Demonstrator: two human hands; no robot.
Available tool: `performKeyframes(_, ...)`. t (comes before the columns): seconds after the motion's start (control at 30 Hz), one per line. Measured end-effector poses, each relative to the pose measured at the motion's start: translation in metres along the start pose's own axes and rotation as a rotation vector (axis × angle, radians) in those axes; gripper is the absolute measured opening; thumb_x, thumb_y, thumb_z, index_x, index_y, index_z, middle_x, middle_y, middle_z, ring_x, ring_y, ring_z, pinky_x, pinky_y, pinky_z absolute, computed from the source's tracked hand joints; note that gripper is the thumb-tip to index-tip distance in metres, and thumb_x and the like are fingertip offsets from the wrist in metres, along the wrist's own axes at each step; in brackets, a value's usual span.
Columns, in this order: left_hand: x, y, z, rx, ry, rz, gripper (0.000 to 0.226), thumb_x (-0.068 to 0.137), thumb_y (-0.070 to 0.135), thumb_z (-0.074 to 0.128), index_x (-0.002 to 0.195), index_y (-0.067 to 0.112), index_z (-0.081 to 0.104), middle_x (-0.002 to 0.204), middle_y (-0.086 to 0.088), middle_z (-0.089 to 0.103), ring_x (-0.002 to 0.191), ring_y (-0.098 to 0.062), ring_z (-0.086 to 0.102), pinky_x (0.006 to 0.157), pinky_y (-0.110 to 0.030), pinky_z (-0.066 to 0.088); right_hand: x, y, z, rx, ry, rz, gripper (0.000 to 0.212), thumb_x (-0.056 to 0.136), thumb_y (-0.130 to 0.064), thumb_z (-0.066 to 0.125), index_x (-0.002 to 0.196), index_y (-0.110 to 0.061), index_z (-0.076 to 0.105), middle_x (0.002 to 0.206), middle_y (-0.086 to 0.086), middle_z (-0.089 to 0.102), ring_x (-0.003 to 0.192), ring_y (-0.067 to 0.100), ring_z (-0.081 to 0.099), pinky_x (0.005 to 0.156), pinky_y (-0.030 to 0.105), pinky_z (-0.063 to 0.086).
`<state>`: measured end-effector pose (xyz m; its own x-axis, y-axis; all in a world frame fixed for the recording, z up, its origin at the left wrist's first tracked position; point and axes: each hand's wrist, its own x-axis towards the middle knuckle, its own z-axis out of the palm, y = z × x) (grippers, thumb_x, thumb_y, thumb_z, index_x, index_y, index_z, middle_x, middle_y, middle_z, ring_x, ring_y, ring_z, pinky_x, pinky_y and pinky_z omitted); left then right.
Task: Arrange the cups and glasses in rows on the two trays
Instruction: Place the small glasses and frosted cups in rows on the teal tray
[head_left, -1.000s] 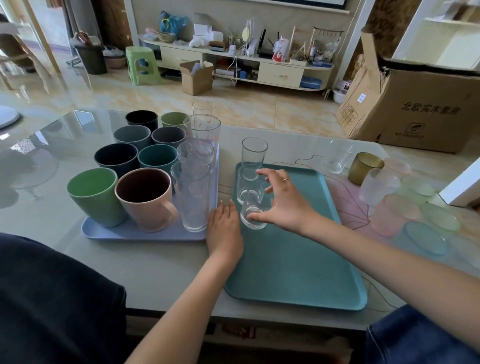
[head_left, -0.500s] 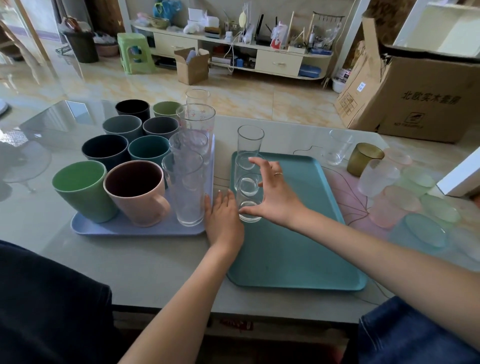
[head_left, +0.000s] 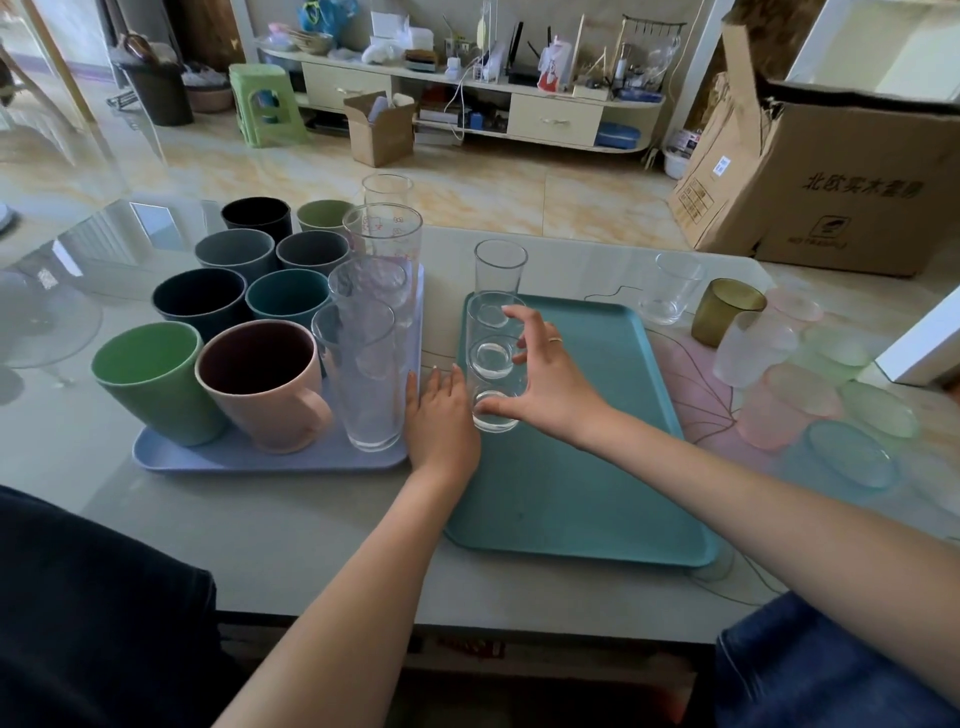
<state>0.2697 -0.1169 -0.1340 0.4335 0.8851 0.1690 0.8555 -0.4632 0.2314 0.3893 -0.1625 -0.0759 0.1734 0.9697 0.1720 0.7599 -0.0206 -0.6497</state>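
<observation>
Right now the step in hand looks like starting the first row on the flat teal plastic tray (head_left: 587, 467): the right hand (head_left: 550, 384) has fingers and thumb curled around the nearest small clear glass tumbler (head_left: 496, 405), which stands upright on the tray's left edge, close behind two more clear tumblers (head_left: 493, 332) in a line. Left hand (head_left: 441, 415) lies flat, fingers together, palm down in the gap between the two trays, touching the teal tray's edge as if steadying it. Pale lavender plastic tray (head_left: 260, 460) on the left appears full: matte cups in green, pink, teal, grey and dark tones, plus tall clear ribbed glasses (head_left: 363, 374) along its right side. Still off the trays: one clear tumbler (head_left: 500, 266) just behind the teal tray, another clear glass (head_left: 670, 291), an amber translucent glass (head_left: 724, 312), and frosted pastel plastic cups (head_left: 795, 395) clustered on the glossy table (head_left: 291, 535) to the right. Next move, likely: let go once the tumbler lines up, then reach right for the loose ones; smooth glass is slippery and clinks easily, so place gently.
</observation>
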Motion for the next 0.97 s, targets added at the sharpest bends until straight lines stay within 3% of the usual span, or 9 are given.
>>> performKeyframes(0.13,0.001,-0.002,0.001,-0.004,-0.002,0.000,0.054,0.092,0.010,0.034,0.145,0.008,0.025,0.151,-0.007,0.034,0.144,-0.019,0.021,0.118,-0.038,-0.005,0.002,0.001,-0.003,0.009,-0.026,0.005,0.096,0.066,-0.035,0.083,0.140,-0.025,0.022,0.116,0.001,0.033,0.104,0.017,0.051,0.088,0.026,0.041)
performKeyframes(0.23,0.000,-0.002,0.001,-0.007,0.010,0.004,0.057,0.088,0.006,0.033,0.144,0.009,0.027,0.150,-0.006,0.036,0.143,-0.019,0.023,0.117,-0.039,-0.006,0.004,0.002,-0.011,0.126,-0.045,0.025,0.065,0.086,-0.040,0.062,0.139,-0.025,0.028,0.111,0.006,0.047,0.099,0.020,0.055,0.085,0.025,0.041)
performKeyframes(0.3,-0.001,-0.001,0.001,-0.009,0.017,0.008,0.061,0.086,0.002,0.033,0.145,0.007,0.024,0.150,-0.006,0.037,0.143,-0.020,0.024,0.117,-0.038,-0.006,0.011,0.010,-0.016,0.127,-0.012,0.041,0.040,0.098,-0.031,0.043,0.137,-0.024,0.038,0.104,0.004,0.059,0.094,0.022,0.059,0.090,0.035,0.046)
performKeyframes(0.4,-0.002,-0.001,0.002,-0.018,0.023,0.012,0.061,0.085,0.000,0.033,0.145,0.007,0.024,0.149,-0.005,0.038,0.142,-0.019,0.025,0.117,-0.038,-0.006,0.020,0.024,-0.019,-0.027,-0.031,0.090,0.039,0.101,-0.016,0.033,0.137,-0.027,0.042,0.109,0.006,0.067,0.089,0.023,0.060,0.080,0.029,0.046)
performKeyframes(0.47,-0.001,-0.002,0.002,-0.025,0.028,0.011,0.060,0.085,0.001,0.034,0.144,0.007,0.026,0.149,-0.005,0.039,0.142,-0.019,0.026,0.117,-0.038,-0.006,0.023,0.029,-0.018,-0.087,-0.053,0.072,0.039,0.099,-0.012,0.036,0.135,-0.026,0.044,0.107,0.008,0.068,0.078,0.024,0.059,0.069,0.029,0.042)
performKeyframes(0.6,-0.001,-0.002,0.002,-0.034,0.028,0.017,0.060,0.085,0.000,0.035,0.143,0.008,0.028,0.150,-0.004,0.037,0.142,-0.019,0.026,0.117,-0.038,-0.006,0.033,0.027,-0.017,-0.088,-0.011,0.034,0.022,0.095,-0.014,0.050,0.117,-0.015,0.056,0.088,0.005,0.063,0.076,0.020,0.054,0.068,0.024,0.036)
performKeyframes(0.73,-0.002,-0.002,0.002,-0.049,0.034,0.014,0.061,0.085,-0.001,0.035,0.144,0.008,0.027,0.150,-0.005,0.036,0.142,-0.018,0.026,0.118,-0.037,-0.005,0.043,0.026,-0.017,-0.093,0.029,0.026,0.012,0.091,-0.016,0.058,0.101,-0.011,0.059,0.081,0.004,0.064,0.071,0.021,0.055,0.067,0.027,0.039)
performKeyframes(0.83,-0.003,-0.001,0.002,-0.069,0.044,0.015,0.060,0.085,-0.001,0.034,0.144,0.008,0.029,0.150,-0.007,0.036,0.141,-0.019,0.028,0.118,-0.037,-0.004,0.048,0.027,-0.015,-0.119,0.058,0.022,0.011,0.090,-0.019,0.059,0.098,-0.011,0.060,0.079,0.006,0.066,0.074,0.024,0.058,0.068,0.031,0.044)
performKeyframes(0.97,-0.002,-0.002,0.002,-0.085,0.049,0.017,0.058,0.085,0.000,0.035,0.143,0.007,0.030,0.148,-0.007,0.039,0.140,-0.019,0.030,0.118,-0.038,-0.002,0.053,0.027,-0.013,-0.116,0.066,0.021,0.012,0.091,-0.020,0.059,0.099,-0.011,0.060,0.077,0.003,0.063,0.072,0.021,0.056,0.065,0.026,0.039)
